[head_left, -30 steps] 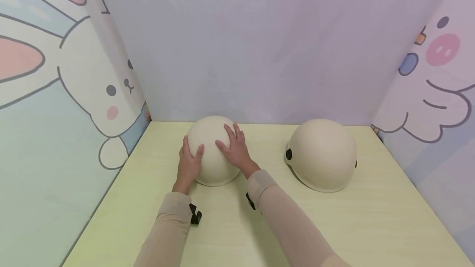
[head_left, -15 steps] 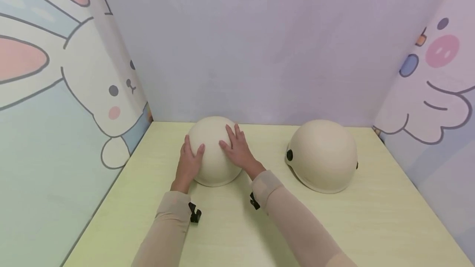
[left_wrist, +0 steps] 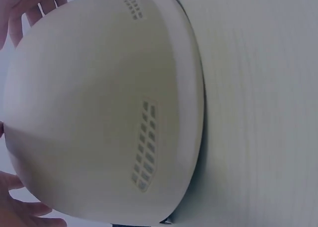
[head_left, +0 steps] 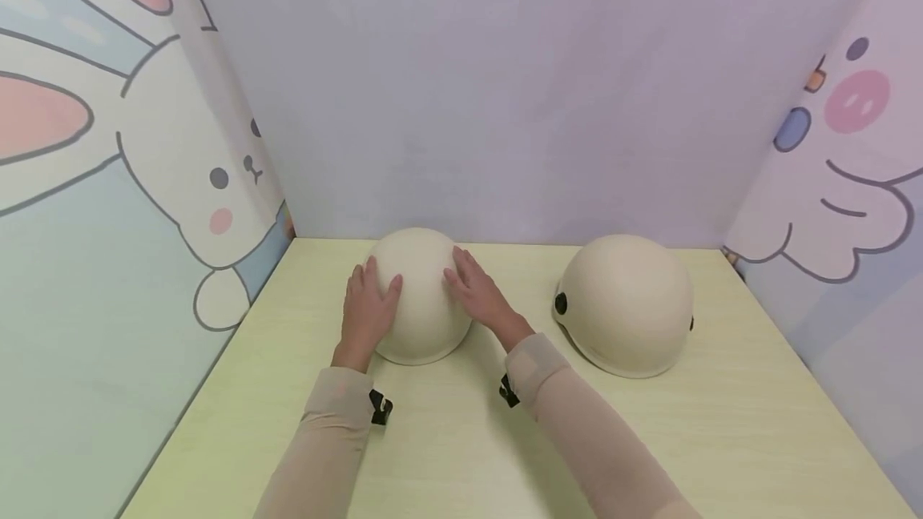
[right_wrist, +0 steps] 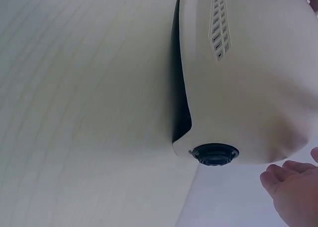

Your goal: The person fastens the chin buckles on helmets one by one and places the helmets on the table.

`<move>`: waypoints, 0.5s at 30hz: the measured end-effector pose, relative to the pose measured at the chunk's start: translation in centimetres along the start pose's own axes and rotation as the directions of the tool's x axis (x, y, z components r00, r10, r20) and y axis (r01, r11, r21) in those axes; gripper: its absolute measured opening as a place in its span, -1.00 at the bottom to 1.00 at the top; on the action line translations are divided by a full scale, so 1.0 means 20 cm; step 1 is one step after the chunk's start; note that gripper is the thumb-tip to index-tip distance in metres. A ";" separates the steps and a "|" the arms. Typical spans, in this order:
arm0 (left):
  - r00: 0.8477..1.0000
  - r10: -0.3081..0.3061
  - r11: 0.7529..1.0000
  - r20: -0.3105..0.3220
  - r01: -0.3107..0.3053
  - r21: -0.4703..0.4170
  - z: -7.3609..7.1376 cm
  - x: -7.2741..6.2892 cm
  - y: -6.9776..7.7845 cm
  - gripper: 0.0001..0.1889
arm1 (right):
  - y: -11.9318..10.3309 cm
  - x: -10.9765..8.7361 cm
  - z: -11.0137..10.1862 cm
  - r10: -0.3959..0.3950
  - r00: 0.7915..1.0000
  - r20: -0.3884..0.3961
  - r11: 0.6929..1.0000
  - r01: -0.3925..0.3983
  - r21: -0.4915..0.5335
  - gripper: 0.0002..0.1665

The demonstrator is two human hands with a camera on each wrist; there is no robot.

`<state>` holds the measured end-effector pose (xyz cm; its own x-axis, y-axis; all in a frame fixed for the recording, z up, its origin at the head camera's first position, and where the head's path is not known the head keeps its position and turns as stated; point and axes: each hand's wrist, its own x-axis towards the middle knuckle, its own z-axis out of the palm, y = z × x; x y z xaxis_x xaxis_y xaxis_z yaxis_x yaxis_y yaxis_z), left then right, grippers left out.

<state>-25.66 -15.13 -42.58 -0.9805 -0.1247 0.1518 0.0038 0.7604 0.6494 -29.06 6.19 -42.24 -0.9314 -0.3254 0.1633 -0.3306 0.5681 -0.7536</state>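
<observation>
A cream-coloured helmet [head_left: 421, 319] stands on the pale yellow table, dome up. Small grid vents [left_wrist: 146, 145] run near its rim in the left wrist view. A black round fitting [right_wrist: 215, 154] shows on its side in the right wrist view. My left hand [head_left: 366, 307] lies along the dome's left side, thumb toward the front, fingers relaxed. At the dome's right edge is my right hand [head_left: 485, 295], fingers fairly straight. The right wrist view has those right fingertips [right_wrist: 283, 171] close beside the dome, with a narrow gap showing.
To the right, a second cream helmet [head_left: 627, 303] with black side fittings sits on the table [head_left: 447, 455]. A pale lilac back wall [head_left: 497, 94] rises right behind both helmets. Printed side panels with a rabbit [head_left: 176, 175] and a pig [head_left: 858, 102] flank the table.
My right hand has slid from the upper front of the dome outward to its right edge. The left hand has shifted only slightly. Both helmets stay in place.
</observation>
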 end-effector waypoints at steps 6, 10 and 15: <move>0.998 0.055 0.998 -0.013 -0.055 0.024 -0.01 0.00 0.06 -0.27 | 0.03 -0.03 -0.04 0.042 0.999 -0.005 0.999 -0.042 0.013 -0.27; 0.998 0.057 0.997 0.022 -0.058 0.049 -0.01 0.00 0.12 -0.28 | 0.05 -0.06 -0.08 0.076 0.997 -0.001 0.997 -0.076 0.011 -0.28; 0.996 0.070 0.994 0.056 -0.074 0.085 -0.03 -0.01 0.19 -0.29 | 0.08 -0.08 -0.11 0.095 0.996 -0.001 0.995 -0.095 0.013 -0.28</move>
<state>-25.34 -12.61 -39.83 -0.9873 -0.0355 0.1547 0.0600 0.8191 0.5706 -28.38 9.31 -42.22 -0.9586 -0.2693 0.0920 -0.2390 0.5862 -0.7741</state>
